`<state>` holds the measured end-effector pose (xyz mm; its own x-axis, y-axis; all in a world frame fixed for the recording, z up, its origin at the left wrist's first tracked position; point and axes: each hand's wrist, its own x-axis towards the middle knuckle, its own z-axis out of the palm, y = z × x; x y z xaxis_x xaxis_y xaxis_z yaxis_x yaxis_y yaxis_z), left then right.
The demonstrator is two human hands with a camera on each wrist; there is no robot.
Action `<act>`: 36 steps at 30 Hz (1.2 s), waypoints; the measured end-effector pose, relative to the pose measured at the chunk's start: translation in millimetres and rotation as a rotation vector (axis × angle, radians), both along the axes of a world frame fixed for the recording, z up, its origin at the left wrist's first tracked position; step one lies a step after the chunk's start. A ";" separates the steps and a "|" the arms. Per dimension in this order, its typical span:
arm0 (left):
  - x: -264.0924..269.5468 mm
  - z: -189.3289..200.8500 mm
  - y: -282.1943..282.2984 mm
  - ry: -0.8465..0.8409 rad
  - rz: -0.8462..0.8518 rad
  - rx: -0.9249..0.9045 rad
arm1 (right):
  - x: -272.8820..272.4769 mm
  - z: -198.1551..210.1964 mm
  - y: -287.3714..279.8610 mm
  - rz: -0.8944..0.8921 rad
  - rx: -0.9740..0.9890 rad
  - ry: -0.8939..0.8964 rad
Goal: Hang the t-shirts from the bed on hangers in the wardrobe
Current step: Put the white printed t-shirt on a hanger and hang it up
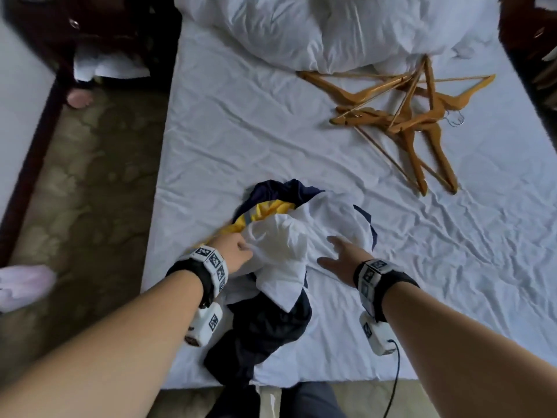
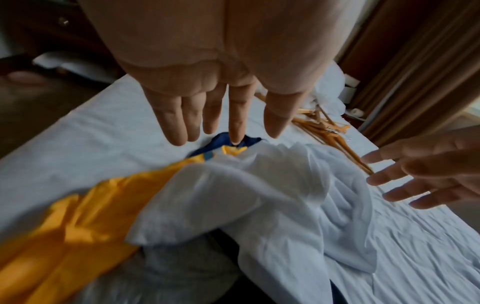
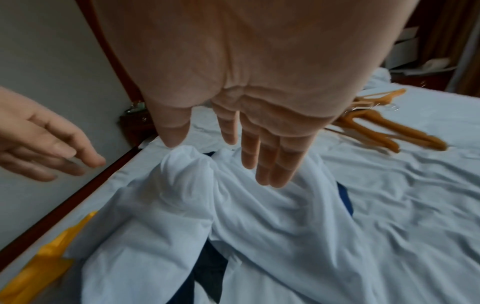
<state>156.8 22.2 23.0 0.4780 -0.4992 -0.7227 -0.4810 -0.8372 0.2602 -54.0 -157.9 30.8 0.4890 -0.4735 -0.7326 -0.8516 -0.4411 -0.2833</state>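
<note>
A heap of t-shirts lies near the front edge of the bed point(image 1: 241, 116): a white t-shirt point(image 1: 283, 245) point(image 2: 233, 201) point(image 3: 259, 205) on top, a yellow one point(image 1: 265, 211) point(image 2: 78, 222) under its left side, a dark navy one point(image 1: 265, 327) beneath. My left hand point(image 1: 238, 251) point(image 2: 228, 133) hovers at the white shirt's left edge, fingers straight, holding nothing. My right hand point(image 1: 337, 251) point(image 3: 249, 148) is spread open over the shirt's right side. Several wooden hangers point(image 1: 404, 116) point(image 3: 384, 133) lie piled at the far right of the bed.
A crumpled white duvet point(image 1: 316, 25) fills the head of the bed. Carpeted floor runs along the left, with dark wooden furniture point(image 1: 90, 31) at the top left and a pink slipper point(image 1: 21, 285) by the left edge. A black cable point(image 1: 394, 381) hangs from my right wrist.
</note>
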 end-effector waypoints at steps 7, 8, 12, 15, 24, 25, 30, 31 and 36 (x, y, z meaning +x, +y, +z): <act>-40.4 -58.5 9.3 0.073 0.332 0.015 | 38.4 -64.3 -26.5 0.176 0.137 -0.011; -45.1 -64.6 9.1 0.072 0.382 0.017 | 43.5 -71.9 -26.4 0.201 0.148 -0.004; -66.1 -88.2 7.9 0.056 0.594 -0.022 | 55.2 -104.1 -22.8 0.196 0.205 -0.010; -83.2 -111.9 4.1 0.075 0.666 -0.053 | 53.4 -130.6 -19.5 0.148 0.209 -0.053; -97.3 -153.0 10.9 0.075 0.915 -0.274 | 45.1 -180.4 -14.0 0.154 0.236 -0.083; -96.7 -153.7 10.8 0.067 0.878 -0.273 | 45.0 -184.2 -14.0 0.161 0.219 -0.076; -93.4 -158.5 10.3 0.032 0.776 -0.288 | 40.8 -187.3 -13.0 0.141 0.214 -0.080; -93.3 -160.4 10.3 0.032 0.793 -0.300 | 39.3 -186.4 -11.9 0.133 0.212 -0.083; -96.4 -166.0 12.3 0.031 0.883 -0.322 | 23.6 -183.4 -3.9 0.068 0.156 -0.089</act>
